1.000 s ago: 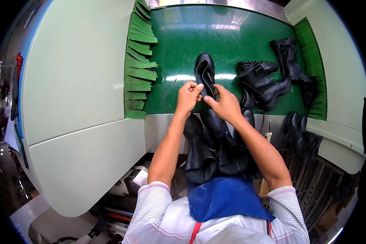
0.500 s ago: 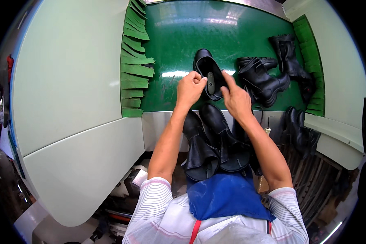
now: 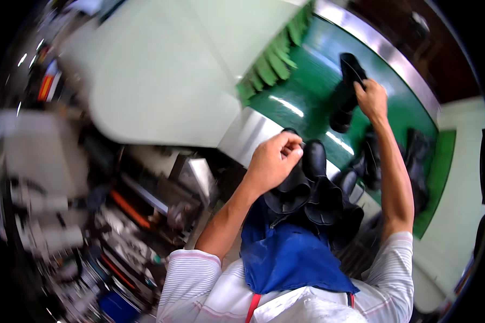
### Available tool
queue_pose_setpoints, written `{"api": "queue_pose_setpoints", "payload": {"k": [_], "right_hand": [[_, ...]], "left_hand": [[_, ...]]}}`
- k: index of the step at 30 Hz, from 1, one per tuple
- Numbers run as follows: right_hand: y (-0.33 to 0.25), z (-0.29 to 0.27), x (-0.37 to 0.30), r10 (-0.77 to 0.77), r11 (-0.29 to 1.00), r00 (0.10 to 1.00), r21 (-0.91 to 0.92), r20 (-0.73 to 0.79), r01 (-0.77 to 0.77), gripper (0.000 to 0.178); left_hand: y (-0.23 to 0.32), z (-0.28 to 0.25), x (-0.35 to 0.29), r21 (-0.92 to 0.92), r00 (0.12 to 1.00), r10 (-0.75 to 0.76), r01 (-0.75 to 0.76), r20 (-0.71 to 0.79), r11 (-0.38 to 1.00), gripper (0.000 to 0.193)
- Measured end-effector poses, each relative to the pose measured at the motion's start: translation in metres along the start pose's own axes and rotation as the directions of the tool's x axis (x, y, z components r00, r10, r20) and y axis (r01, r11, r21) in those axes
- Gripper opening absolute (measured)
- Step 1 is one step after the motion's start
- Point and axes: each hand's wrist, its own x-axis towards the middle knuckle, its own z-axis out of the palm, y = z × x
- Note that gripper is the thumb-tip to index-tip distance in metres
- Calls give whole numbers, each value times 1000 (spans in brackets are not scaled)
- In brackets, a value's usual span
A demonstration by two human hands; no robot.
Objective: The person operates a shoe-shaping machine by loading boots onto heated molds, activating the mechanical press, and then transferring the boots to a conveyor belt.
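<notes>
On the green work surface, a black boot (image 3: 344, 94) is tilted, with my right hand (image 3: 373, 99) closed on its upper edge. Motion smears its outline. My left hand (image 3: 275, 161) is off to the near left, over the black boots by my lap. Its fingers are curled with the thumb against them; what the pinch holds, if anything, is hidden. Below the left hand rests one black boot (image 3: 288, 191), and beside it stands another black boot (image 3: 323, 199).
Several black boots (image 3: 371, 156) stand at the right of the green surface (image 3: 312, 91). Green strip curtains (image 3: 272, 67) hang at its left under a pale panel (image 3: 161, 81). A metal edge (image 3: 253, 129) runs along the near side. Cluttered tools and parts (image 3: 129, 210) fill the lower left.
My view has swung to the left. The left hand has left the boot and drawn back toward me, while the right hand has taken the boot by its upper edge and tilted it.
</notes>
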Motion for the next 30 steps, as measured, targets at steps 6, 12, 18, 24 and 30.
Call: {"api": "queue_pose_setpoints", "payload": {"k": [6, 12, 18, 24, 30], "right_hand": [[-138, -128, -74, -423, 866, 904, 268, -54, 422, 36], [-254, -252, -198, -669, 514, 717, 573, -199, 638, 21], [-379, -287, -329, -875, 145, 468, 852, -127, 503, 32], [-503, -268, -459, -977, -174, 41, 892, -209, 417, 39], [-626, -242, -569, -967, -248, -160, 879, -199, 407, 34]], "left_hand": [[15, 12, -139, 295, 873, 272, -156, -406, 942, 50], [46, 51, -244, 571, 673, 481, -106, -561, 814, 112], [39, 36, -412, 642, 223, 602, 247, -766, 726, 94], [-6, 19, -566, 473, -79, 575, 485, -814, 736, 89], [-56, -47, -682, 375, -231, 560, 539, -795, 754, 88]]}}
